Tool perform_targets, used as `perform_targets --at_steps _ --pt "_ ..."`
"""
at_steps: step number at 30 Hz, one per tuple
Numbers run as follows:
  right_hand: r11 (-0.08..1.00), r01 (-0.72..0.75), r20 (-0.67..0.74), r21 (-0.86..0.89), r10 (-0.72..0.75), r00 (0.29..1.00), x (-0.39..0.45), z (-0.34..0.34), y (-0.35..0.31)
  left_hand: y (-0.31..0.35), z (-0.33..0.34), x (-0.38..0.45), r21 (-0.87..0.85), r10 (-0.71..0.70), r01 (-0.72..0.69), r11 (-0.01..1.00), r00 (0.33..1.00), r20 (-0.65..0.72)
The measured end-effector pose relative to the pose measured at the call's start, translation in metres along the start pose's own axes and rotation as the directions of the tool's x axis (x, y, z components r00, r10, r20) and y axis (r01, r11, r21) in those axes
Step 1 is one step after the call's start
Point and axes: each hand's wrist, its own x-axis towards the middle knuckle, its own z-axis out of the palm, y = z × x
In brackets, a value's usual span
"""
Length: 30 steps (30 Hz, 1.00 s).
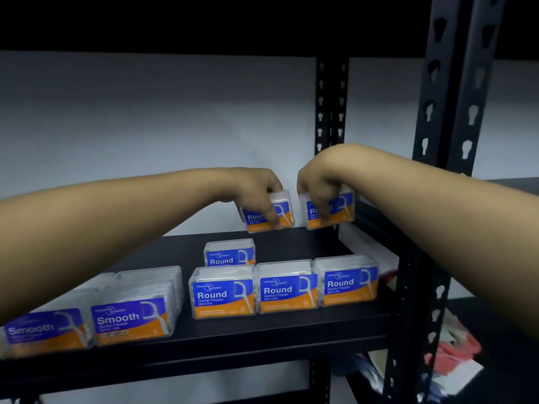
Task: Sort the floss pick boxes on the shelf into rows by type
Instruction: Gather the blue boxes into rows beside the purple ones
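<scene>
Left hand (259,189) and right hand (316,182) each gripping one clear plastic Round floss box (269,212) (331,211), four Round boxes (287,287) and two Smooth boxes (131,317) sitting on the black metal shelf (262,330).

Each hand's grip clasps a Round box: left hand (259,185), left Round box (280,212); right hand (318,176), right Round box (338,211) (both above the shelf (291,325)).

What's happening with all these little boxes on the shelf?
A person is sorting floss pick boxes on a black shelf. The left hand and the right hand each hold a Round box, the left-hand box and right-hand box, raised near the back. Three Round boxes stand in a front row with one Round box behind; Smooth boxes sit to the left.
</scene>
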Motion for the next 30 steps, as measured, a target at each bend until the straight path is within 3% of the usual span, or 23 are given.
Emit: perform_targets --at_steps 12,20,30 --pt "0.995 0.036 0.094 -0.089 -0.028 0.995 0.017 0.031 -0.012 0.017 0.026 -0.002 -0.010 0.000 0.001 1.000 0.994 0.106" --pt "0.996 0.084 0.206 -0.025 -0.077 0.975 0.022 0.047 -0.019 0.020 0.047 -0.001 -0.011 -0.021 0.023 1.000 0.980 0.197" --pt "0.992 0.124 0.211 0.030 -0.128 0.969 0.010 0.049 -0.018 0.004 0.037 -0.010 -0.066 -0.068 0.081 0.995 0.980 0.187"
